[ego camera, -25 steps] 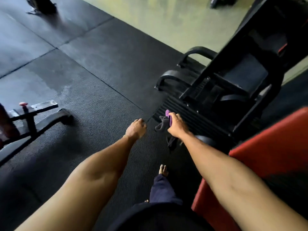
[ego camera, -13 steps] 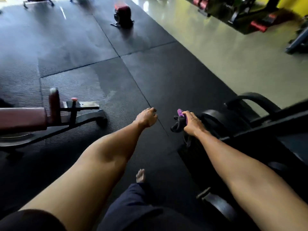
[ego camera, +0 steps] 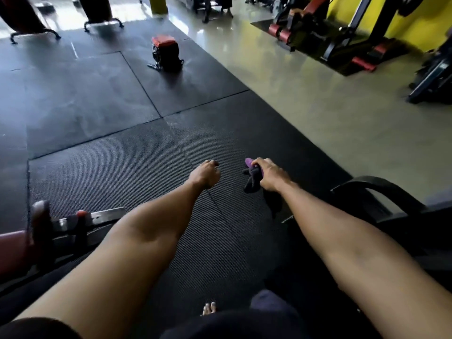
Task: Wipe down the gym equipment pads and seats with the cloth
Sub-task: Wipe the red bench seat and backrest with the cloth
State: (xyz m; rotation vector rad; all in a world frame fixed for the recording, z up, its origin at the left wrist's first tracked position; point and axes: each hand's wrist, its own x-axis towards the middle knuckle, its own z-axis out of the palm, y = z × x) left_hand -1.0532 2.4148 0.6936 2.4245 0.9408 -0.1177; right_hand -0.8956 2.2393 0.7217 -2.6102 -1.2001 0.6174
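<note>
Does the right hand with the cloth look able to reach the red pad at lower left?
Probably not as things stand: the right hand holds the cloth out front, and the left arm lies between it and the red pad.

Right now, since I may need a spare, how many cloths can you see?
1: a dark cloth gripped in the right hand, above the floor mat; the left hand holds none. Others may be hidden.
</note>
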